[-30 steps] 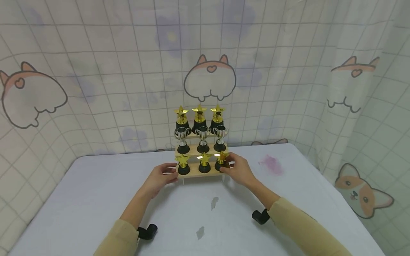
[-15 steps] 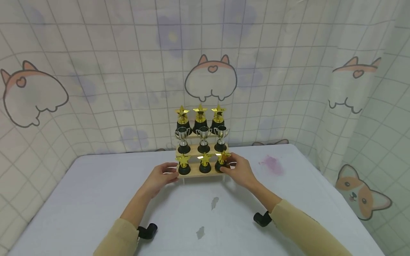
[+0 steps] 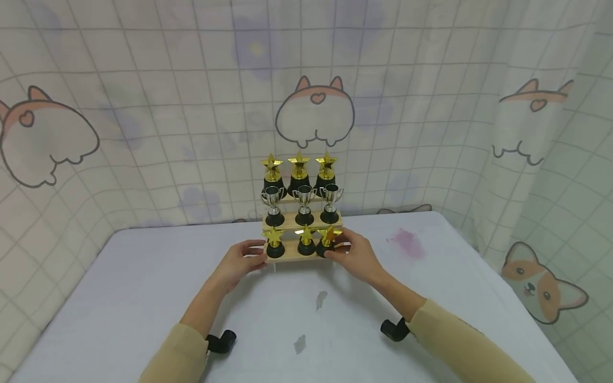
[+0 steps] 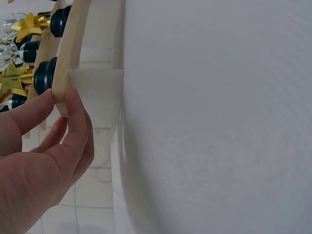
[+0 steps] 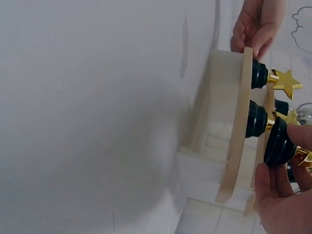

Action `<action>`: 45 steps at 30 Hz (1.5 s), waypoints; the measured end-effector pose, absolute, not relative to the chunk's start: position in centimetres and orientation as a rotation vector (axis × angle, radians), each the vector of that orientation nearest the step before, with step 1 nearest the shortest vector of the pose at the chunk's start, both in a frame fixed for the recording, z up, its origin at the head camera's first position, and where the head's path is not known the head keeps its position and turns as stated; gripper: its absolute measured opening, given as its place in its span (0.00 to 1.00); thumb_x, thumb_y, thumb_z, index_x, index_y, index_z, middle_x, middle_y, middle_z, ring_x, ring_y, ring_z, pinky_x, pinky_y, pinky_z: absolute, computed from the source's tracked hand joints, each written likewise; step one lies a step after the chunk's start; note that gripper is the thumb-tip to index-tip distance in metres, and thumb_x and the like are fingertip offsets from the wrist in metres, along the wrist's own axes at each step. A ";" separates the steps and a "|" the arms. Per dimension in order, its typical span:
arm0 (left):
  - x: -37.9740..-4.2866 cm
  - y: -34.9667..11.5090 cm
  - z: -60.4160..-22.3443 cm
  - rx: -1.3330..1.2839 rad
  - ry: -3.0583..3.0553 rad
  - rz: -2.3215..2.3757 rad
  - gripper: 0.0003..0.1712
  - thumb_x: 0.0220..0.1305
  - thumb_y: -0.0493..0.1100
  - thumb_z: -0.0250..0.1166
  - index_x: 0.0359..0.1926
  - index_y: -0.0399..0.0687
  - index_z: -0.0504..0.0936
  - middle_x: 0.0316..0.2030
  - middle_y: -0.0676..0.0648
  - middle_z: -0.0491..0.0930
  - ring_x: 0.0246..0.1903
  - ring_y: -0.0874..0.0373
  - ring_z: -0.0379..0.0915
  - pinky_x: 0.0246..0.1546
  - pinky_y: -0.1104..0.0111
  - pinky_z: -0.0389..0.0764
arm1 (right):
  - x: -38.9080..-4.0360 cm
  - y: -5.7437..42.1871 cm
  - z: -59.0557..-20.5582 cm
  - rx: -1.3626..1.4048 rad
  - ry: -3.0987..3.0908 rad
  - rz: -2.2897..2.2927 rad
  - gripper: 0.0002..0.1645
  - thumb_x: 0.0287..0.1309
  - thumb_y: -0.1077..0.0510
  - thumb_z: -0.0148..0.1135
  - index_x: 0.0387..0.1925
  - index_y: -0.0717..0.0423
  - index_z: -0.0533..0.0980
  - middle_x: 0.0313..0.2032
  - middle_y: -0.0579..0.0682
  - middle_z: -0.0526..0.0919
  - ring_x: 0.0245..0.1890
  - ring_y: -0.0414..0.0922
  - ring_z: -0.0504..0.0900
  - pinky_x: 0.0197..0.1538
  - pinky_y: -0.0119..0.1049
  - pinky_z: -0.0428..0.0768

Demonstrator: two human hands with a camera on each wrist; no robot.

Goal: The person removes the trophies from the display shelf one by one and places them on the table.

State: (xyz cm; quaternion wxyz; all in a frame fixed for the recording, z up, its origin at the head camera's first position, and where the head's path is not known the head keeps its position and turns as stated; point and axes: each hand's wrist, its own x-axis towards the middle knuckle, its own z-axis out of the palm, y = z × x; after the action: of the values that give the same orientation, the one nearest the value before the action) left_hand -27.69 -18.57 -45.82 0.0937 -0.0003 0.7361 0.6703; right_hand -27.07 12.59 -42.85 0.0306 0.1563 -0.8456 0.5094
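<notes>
The held star trophy (image 3: 327,241) gleams gold above its black base (image 5: 278,142).

Curtained-off nook or booth; wider room can't be told. Grid-patterned hanging fabric (image 3: 191,106), rippled, printed with cartoon corgis (image 3: 541,284), closes in back and both sides of white tabletop (image 3: 143,298).

Central in the head frame, a three-tier pale wooden stand (image 3: 291,251) stands on a white table (image 3: 153,298), before a white grid-patterned cloth (image 3: 191,122). Three large gold star trophies (image 3: 299,181) line its rear tier, three silver two-handled cups (image 3: 304,205) its middle one. On the front tier, two small gold star trophies (image 3: 274,246) occupy left and centre; a matching third trophy (image 3: 326,243), in the right hand (image 3: 355,256), is right of them. The left hand (image 3: 239,261) is at that tier's left end.
</notes>
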 end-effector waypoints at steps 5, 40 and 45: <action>-27.9 -18.6 -45.8 -0.011 2.180 1.989 0.29 0.70 0.27 0.63 0.69 0.29 0.69 0.57 0.31 0.72 0.46 0.50 0.80 0.53 0.60 0.84 | -26.6 12.1 -43.0 0.488 -2.616 1.614 0.23 0.56 0.63 0.76 0.53 0.61 0.78 0.45 0.54 0.84 0.45 0.52 0.85 0.48 0.40 0.86; -28.1 -18.4 -45.7 -0.005 2.142 2.006 0.30 0.68 0.26 0.64 0.69 0.28 0.68 0.58 0.30 0.71 0.44 0.51 0.82 0.51 0.61 0.85 | -25.0 9.1 -46.5 0.777 -2.729 1.680 0.26 0.56 0.65 0.76 0.55 0.66 0.77 0.44 0.53 0.83 0.46 0.51 0.84 0.47 0.33 0.86; -28.1 -18.4 -45.6 -0.022 2.127 2.015 0.29 0.69 0.26 0.63 0.69 0.28 0.68 0.58 0.30 0.71 0.45 0.51 0.81 0.52 0.61 0.85 | -24.8 8.4 -46.5 0.771 -2.785 1.632 0.31 0.56 0.63 0.77 0.59 0.65 0.76 0.45 0.52 0.83 0.46 0.49 0.84 0.47 0.33 0.85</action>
State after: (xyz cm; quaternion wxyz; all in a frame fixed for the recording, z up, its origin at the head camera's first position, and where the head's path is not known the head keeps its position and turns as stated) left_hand -28.08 -18.40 -45.60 0.1054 -0.0075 0.7219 0.6839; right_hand -24.82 8.36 -46.47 -0.0886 0.2313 -0.8359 0.4898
